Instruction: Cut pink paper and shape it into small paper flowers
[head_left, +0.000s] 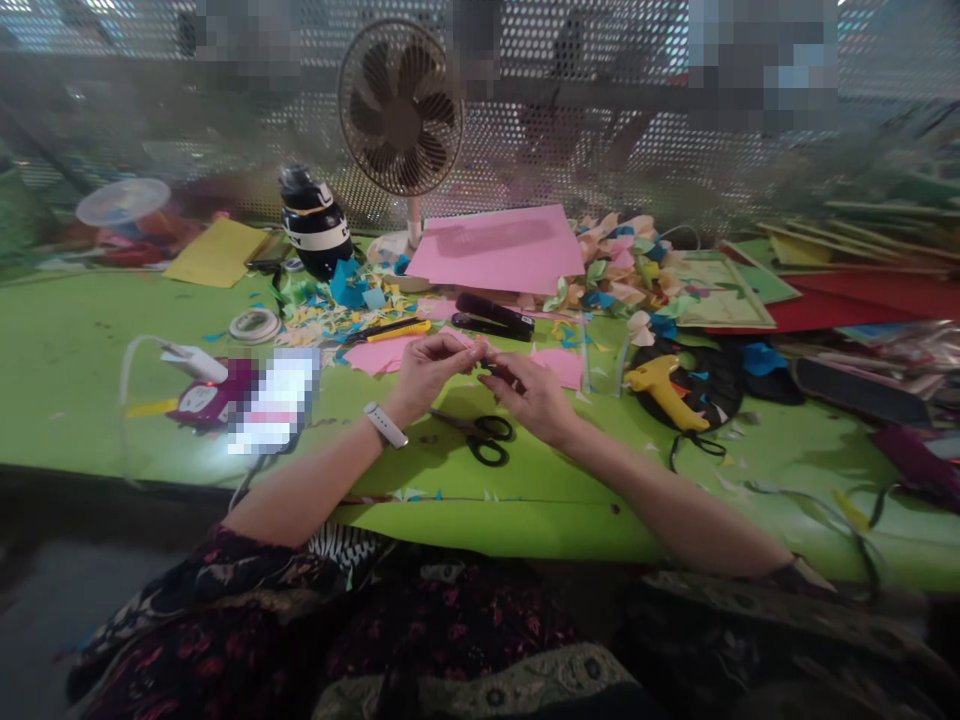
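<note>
Both hands met above the green table (90, 350) — the left hand (427, 372) and right hand (529, 395) pinching one small dark piece (487, 363) between fingertips, just above the scissors (480, 435). It looked like fine folding — the next move likely needed a steady, light grip.
</note>
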